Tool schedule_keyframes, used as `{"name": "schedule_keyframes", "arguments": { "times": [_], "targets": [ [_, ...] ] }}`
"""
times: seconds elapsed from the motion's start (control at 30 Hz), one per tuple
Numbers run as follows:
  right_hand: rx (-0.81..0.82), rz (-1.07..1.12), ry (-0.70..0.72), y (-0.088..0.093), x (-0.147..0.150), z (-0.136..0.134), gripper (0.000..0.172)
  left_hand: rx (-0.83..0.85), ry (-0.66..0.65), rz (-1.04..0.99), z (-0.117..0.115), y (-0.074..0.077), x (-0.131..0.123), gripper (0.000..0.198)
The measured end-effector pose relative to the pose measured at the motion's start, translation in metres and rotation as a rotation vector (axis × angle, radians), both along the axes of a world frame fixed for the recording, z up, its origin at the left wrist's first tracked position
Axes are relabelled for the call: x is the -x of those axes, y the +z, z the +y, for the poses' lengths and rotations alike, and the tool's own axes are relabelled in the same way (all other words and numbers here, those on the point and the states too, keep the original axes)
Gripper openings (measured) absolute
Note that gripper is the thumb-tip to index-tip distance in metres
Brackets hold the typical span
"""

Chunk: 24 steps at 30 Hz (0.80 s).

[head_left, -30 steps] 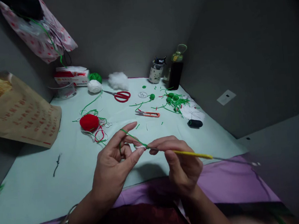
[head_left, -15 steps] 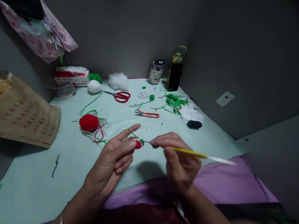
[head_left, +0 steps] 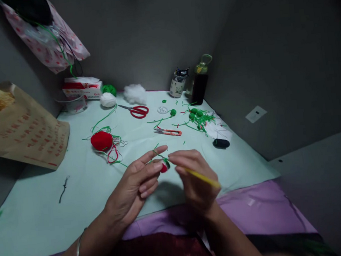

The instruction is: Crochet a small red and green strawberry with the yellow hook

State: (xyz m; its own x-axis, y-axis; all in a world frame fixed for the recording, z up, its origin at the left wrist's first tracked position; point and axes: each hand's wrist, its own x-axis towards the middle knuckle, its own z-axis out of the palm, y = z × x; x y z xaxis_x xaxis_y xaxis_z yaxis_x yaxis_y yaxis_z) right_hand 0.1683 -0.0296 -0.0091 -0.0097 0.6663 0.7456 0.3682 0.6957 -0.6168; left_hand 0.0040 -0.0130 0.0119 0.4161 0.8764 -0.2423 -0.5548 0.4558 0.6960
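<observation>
Currently, left hand (head_left: 130, 186): being closed at thumb and fingers on a small crocheted piece (head_left: 164, 166), the index finger being held out beside a green strand (head_left: 160, 155).
Right hand (head_left: 195, 186): being curled pen-fashion around a yellow-handled hook (head_left: 205, 178) — its fingertips are being held close to the piece, but whether they are touching it cannot be told.
Crocheted piece: being pinched above the near part of the pale tabletop (head_left: 88, 216), between the two hands; the red part is being turned toward the left thumb, the green edge toward the right hand. A rounded outline is being shown, so its long axis cannot be surely told.
Hook: being slanted along its length — the front is being aimed up and leftward at the piece, the blurred rear down and rightward; the tip cannot be made out.
Red yarn ball (head_left: 101, 140): being flanked by loose yarn.
Orange snips (head_left: 164, 132): being pointed leftward, beyond both hands.
Red-handled scissors (head_left: 131, 108): being pointed leftward too, farther back.
</observation>
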Motion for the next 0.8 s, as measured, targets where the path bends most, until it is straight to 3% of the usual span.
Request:
{"name": "schedule_keyframes", "arguments": {
  "times": [0.13,0.3,0.5,0.63,0.8],
  "targets": [
    [0.211,0.408,0.195,0.006,0.001,0.007,0.021,-0.063,0.049,0.053,0.002,0.003,0.000,0.035],
    [0.328,0.411,0.233,0.005,0.004,0.007,0.016,-0.213,0.088,0.205,-0.004,-0.001,-0.004,0.039],
    [0.482,0.607,0.346,0.001,-0.004,0.007,0.019,-0.193,0.076,0.225,-0.004,-0.002,0.002,0.037],
    [0.403,0.476,0.268,0.003,-0.004,0.002,0.020,-0.247,0.102,0.284,-0.005,-0.005,0.003,0.037],
    [0.003,-0.048,0.030,-0.002,0.002,-0.007,0.029,-0.297,0.214,0.355,-0.009,-0.011,-0.001,0.046]
  ]
}}
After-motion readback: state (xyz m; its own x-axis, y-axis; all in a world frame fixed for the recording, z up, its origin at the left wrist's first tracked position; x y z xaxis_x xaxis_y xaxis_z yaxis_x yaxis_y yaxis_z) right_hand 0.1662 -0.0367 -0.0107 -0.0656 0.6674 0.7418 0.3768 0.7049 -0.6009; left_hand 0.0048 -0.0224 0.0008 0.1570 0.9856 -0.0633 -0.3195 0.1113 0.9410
